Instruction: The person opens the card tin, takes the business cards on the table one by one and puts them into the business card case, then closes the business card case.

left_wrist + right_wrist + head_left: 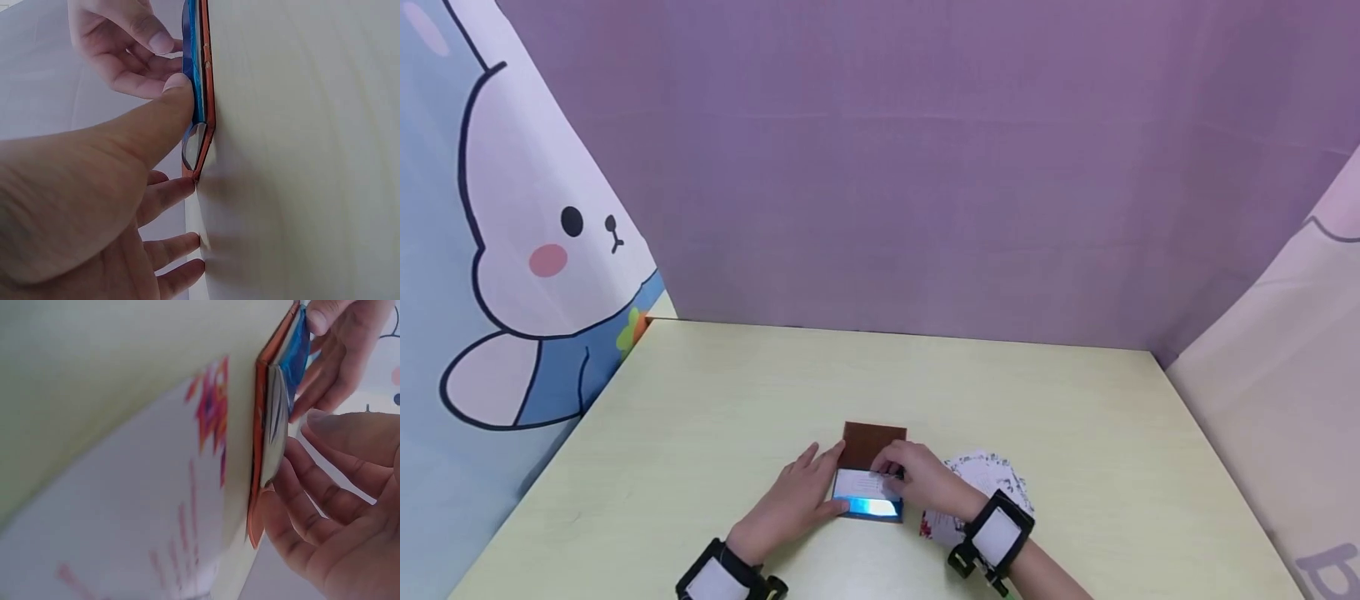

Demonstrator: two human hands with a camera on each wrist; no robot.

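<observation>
Brown leather-look card holder (875,444), flat rectangular case, lies open on the pale green table (715,400) near its front edge. White card (863,482) with blue glossy strip rests in its lower half. Left hand (796,500): fingers extended, thumb pressing the holder's left side. Right hand (917,479): fingers curled, pinching the card's upper right edge. Loose printed cards (992,475) lie just right of the holder. Step judged: seating a card; next calls for sliding it squarely in.

A staged recording booth: pale table (715,400) enclosed by purple and cartoon-rabbit backdrops (512,250).
</observation>
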